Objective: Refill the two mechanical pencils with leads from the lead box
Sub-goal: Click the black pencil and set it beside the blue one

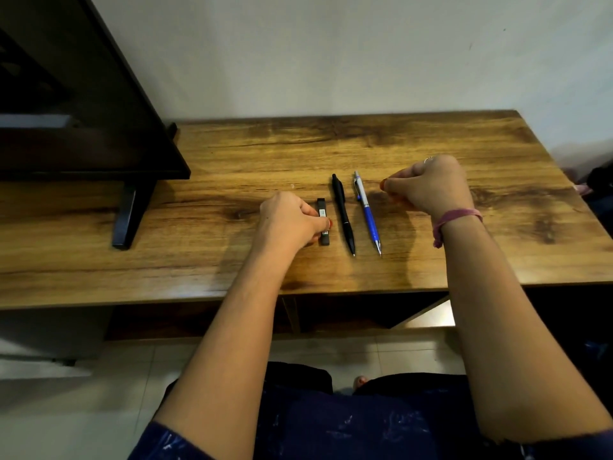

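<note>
A small black lead box point(323, 207) with a white label lies on the wooden desk point(232, 267). My left hand point(290, 222) pinches it from the left, fingers curled round its middle. To its right lies a black mechanical pencil point(343, 214), tip toward me. Further right lies a blue and silver mechanical pencil point(367, 212), also tip toward me. My right hand point(431, 185) hovers over the desk just right of the blue pencil, fingers curled with thumb against fingertips, holding nothing I can see.
A dark monitor point(83, 104) on a black stand point(127, 217) fills the desk's left side. A white wall runs behind the desk. The desk's right edge drops off near dark items point(600, 184) on the floor.
</note>
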Tool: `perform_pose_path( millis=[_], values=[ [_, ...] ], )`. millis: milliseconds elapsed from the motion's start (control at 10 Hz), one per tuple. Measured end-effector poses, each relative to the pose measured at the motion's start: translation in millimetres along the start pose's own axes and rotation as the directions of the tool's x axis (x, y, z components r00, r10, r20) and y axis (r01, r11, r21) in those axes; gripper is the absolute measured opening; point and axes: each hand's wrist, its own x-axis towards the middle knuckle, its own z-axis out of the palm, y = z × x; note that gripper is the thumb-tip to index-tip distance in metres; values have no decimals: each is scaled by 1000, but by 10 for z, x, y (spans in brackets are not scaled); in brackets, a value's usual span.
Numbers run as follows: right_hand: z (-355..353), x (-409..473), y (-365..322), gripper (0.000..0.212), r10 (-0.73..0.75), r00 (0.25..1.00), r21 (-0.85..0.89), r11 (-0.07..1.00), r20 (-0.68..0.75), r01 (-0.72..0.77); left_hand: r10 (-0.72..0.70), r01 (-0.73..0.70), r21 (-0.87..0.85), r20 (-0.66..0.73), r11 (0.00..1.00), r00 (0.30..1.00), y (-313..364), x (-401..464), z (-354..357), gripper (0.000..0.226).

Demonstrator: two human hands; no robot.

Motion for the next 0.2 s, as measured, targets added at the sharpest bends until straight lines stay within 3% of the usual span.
perform_pose_path(
  millis=[200],
  values=[
    [35,27,11,15,-38,999,-27,999,-19,37,13,-13,4,-21,1000,1000,-3,1,-3,14]
  ],
)
